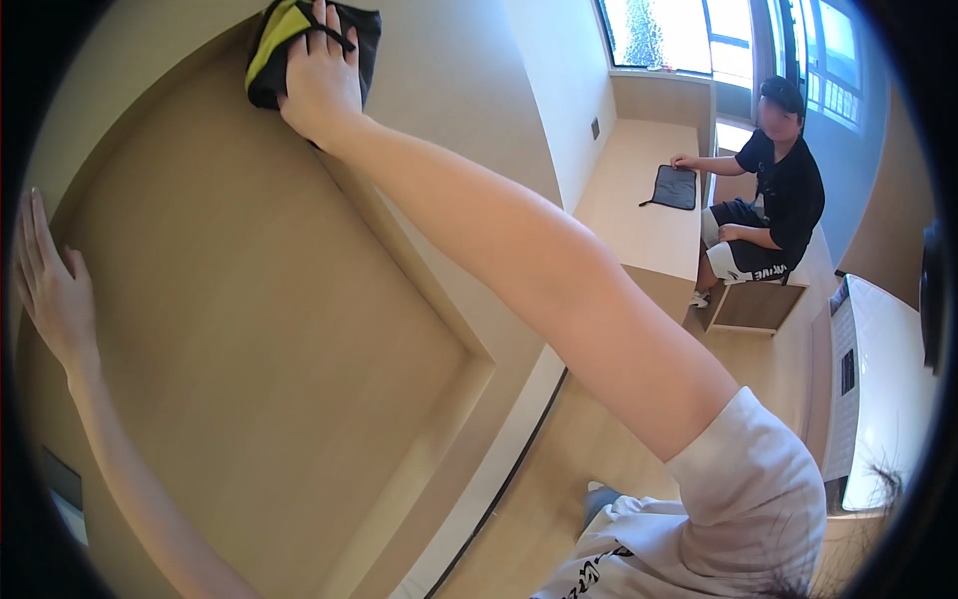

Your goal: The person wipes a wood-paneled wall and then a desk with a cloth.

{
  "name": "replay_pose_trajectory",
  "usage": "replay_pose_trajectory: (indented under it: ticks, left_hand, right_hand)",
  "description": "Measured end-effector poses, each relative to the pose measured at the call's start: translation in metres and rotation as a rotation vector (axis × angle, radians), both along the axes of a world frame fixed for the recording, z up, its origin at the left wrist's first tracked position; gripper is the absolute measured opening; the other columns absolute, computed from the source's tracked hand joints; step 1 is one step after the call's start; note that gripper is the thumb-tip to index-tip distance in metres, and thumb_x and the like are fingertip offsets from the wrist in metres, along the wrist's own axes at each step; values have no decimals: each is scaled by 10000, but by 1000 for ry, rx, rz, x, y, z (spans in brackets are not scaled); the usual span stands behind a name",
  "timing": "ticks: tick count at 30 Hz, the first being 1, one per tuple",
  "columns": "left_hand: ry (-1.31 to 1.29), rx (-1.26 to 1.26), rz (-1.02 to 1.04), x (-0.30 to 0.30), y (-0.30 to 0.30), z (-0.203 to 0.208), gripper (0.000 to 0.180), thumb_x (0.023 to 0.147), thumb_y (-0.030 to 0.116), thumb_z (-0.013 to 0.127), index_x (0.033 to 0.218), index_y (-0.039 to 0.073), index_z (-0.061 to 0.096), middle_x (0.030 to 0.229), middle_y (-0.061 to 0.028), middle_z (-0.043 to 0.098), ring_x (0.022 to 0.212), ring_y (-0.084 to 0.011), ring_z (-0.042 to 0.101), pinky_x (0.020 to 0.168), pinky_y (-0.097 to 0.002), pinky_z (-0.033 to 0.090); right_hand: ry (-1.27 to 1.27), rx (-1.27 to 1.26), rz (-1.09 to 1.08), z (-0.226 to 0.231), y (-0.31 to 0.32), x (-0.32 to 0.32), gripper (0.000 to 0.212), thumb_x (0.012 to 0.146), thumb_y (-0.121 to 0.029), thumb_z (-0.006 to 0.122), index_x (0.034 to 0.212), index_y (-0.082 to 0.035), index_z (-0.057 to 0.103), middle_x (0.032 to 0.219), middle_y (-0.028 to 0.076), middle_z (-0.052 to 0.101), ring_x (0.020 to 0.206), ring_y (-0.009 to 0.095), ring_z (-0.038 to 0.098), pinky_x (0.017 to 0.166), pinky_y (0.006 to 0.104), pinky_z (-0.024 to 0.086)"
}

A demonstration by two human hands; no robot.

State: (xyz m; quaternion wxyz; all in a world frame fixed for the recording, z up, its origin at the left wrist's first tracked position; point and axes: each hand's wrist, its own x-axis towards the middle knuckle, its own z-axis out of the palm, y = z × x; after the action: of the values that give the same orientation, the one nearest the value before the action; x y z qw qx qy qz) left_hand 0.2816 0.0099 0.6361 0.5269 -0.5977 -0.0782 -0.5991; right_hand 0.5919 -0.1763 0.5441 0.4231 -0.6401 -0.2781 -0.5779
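Observation:
My right hand is stretched far up and presses a black and yellow-green cleaning cloth against the top edge of a recessed wooden panel. Its fingers lie over the cloth, and a thin black loop crosses near them. At the far left, my left hand rests flat with the fingers extended on the pale frame beside the panel. It holds nothing.
To the right, a seated person in dark clothes touches a dark grey cloth on a long wooden desk. A window is behind. A white mattress stands at the right edge, with wooden floor below.

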Motion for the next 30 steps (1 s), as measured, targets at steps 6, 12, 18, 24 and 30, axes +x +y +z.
replay_pose_trajectory:
  ticks: [6,12,18,24,30]
  left_hand:
    - [-101,-79,-10,1,-10,-18,715,879,94,547,1519,222,254,1544,30,329,1407,-172,343,1093,-483,349]
    - [-169,-160,-24,18,-37,-33,764,836,140,592,1516,201,251,1569,5,277,1439,-210,285,1113,-539,294]
    - [-225,-207,-50,29,-50,-38,758,838,145,601,1512,174,256,1568,-9,277,1445,-221,269,1122,-555,258]
    - [-357,-341,-97,38,-65,-56,678,876,136,579,1494,145,300,1561,-70,283,1439,-270,271,1134,-525,245]
    - [32,-817,-911,177,-160,-168,769,856,112,608,1473,-81,192,1536,-258,225,1442,-353,212,1176,-416,185]
  right_hand:
    - [20,-112,-35,-31,-3,-15,723,735,-255,751,1290,90,441,1537,256,212,1466,352,138,1153,540,175]
    - [50,-91,-37,9,-7,-5,600,737,-165,689,1252,76,497,1503,326,229,1438,407,195,1110,602,225]
    - [-261,-128,71,15,-17,1,745,731,-440,673,1236,86,523,1504,292,261,1448,379,172,1127,598,171]
    - [-694,-212,286,50,-21,7,615,773,-458,607,1170,11,585,1392,190,473,1406,298,305,1109,556,243]
    - [-495,-47,408,111,-12,-17,776,848,-508,507,1315,111,462,1406,284,430,1374,387,324,1127,516,244]
